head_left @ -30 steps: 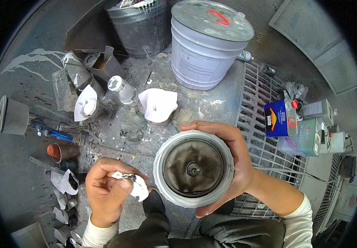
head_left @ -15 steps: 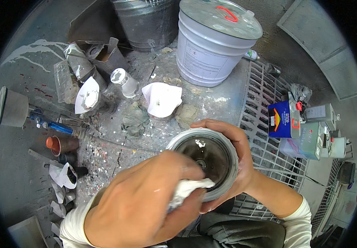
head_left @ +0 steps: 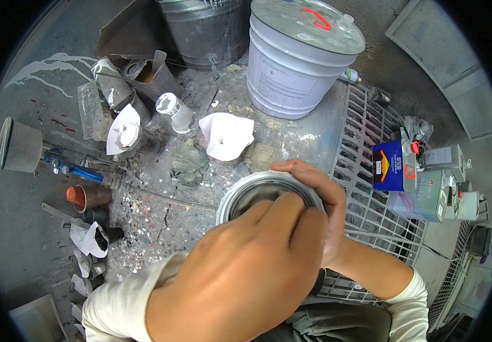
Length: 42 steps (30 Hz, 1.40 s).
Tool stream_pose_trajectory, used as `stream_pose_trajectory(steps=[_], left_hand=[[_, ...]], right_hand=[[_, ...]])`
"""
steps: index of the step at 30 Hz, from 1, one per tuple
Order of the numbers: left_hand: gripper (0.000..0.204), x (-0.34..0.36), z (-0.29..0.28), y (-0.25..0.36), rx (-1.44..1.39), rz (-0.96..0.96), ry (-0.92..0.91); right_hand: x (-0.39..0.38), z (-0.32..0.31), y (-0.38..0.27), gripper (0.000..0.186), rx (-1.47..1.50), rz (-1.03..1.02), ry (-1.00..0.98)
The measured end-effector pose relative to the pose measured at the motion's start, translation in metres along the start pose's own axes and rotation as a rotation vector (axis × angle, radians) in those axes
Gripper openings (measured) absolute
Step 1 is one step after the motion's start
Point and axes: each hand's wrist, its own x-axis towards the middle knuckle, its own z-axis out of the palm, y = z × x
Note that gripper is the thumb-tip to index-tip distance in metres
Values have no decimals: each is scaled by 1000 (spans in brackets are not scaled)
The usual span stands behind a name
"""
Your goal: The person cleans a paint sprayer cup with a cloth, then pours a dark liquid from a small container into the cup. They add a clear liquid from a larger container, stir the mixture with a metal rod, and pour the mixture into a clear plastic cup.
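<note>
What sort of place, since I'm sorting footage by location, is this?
Likely a paint workshop, judging by the paint-spattered surface, the large white drum and the blue metal can.

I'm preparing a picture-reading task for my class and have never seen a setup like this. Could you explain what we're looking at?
There is no machine here: these are a person's bare hands. The view looks down from the left of two fisheye cameras worn on the head, so straight edges bend near the rim. The right hand holds a round grey container by its side. The left hand reaches over its mouth; its fingertips are hidden, so whatever they hold cannot be seen. On the paint-spattered surface beyond stand a large white pail with a lid and a white paper piece. To the right is a blue can.
</note>
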Motion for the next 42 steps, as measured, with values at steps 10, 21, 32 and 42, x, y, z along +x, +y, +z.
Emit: stream_pose_trajectory(steps=[10,21,32,42], left_hand=[[37,-18,-13,8,-100,-54,-63],[29,-10,-8,-5,-154,99,-50],[25,3,11,-8,84,203,364],[17,4,12,-12,50,-17,447]], right_hand=[[8,-12,-9,112,-128,-90,-2],[11,-9,-14,104,-166,-108,5],[13,-12,-29,103,-229,-74,-66],[13,-9,-28,127,-294,-75,-52]])
